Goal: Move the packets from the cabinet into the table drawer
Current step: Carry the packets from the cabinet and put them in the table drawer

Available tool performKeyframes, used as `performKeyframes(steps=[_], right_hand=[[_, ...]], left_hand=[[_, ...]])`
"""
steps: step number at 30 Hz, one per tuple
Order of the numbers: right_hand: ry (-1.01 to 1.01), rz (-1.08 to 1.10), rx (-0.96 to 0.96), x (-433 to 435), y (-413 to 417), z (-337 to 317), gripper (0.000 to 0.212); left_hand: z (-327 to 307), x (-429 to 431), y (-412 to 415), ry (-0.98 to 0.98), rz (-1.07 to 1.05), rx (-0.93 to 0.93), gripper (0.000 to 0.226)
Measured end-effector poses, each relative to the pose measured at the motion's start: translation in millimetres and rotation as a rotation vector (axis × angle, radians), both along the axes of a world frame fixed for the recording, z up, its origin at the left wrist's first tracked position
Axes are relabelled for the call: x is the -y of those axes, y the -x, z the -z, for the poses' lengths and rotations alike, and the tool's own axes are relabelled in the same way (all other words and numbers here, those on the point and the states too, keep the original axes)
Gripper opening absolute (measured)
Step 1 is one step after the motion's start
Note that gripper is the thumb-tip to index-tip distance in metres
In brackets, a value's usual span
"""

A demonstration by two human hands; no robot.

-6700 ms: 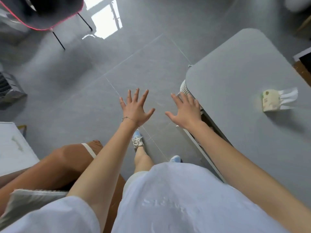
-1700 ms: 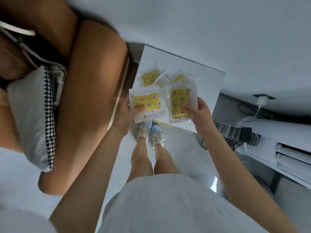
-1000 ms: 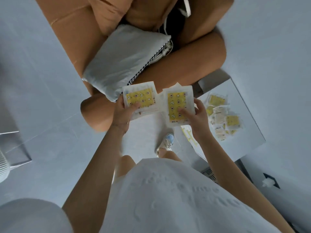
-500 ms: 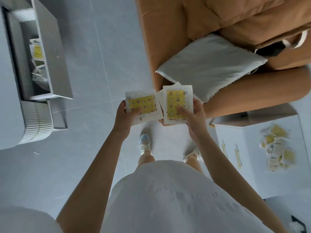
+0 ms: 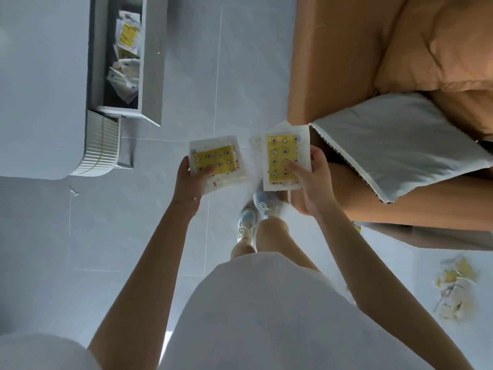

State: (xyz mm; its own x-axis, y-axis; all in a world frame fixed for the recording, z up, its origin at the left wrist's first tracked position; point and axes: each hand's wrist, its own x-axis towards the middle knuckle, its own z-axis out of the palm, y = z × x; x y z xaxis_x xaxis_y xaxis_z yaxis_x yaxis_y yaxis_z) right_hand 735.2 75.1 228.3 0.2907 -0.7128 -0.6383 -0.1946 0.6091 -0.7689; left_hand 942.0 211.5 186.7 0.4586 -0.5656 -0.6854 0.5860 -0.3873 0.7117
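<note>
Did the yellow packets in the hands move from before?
Yes. The packets were right over the pile on the cabinet. Now they are away from it, out over the floor and nearer the open drawer.

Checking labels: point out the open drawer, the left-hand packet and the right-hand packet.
open drawer (image 5: 154, 62), head view, front wall.
left-hand packet (image 5: 216, 156), head view, yellow panel.
right-hand packet (image 5: 281, 148), head view, yellow panel.

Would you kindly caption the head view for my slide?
Left hand and right hand each grip yellow packets; the open drawer at upper left holds more.
</note>
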Motion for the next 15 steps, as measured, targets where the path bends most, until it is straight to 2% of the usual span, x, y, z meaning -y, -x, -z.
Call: performKeyframes(steps=[7, 13, 15], right_hand=[[-0.019, -0.135, -0.048, 53.2, -72.5, 13.4, 0.053], [-0.019, -0.274, -0.074, 127.9, -150.0, 15.7, 0.056], [-0.040, -0.312, -0.072, 152.5, -176.8, 14.9, 0.050]], left_hand=[[3.3, 11.9, -49.3, 0.035, -0.202, -0.050, 0.045], [5.7, 62.3, -102.4, 0.048, -0.392, -0.117, 0.054], [3.1, 84.6, -119.0, 0.026, -0.449, -0.133, 0.049]])
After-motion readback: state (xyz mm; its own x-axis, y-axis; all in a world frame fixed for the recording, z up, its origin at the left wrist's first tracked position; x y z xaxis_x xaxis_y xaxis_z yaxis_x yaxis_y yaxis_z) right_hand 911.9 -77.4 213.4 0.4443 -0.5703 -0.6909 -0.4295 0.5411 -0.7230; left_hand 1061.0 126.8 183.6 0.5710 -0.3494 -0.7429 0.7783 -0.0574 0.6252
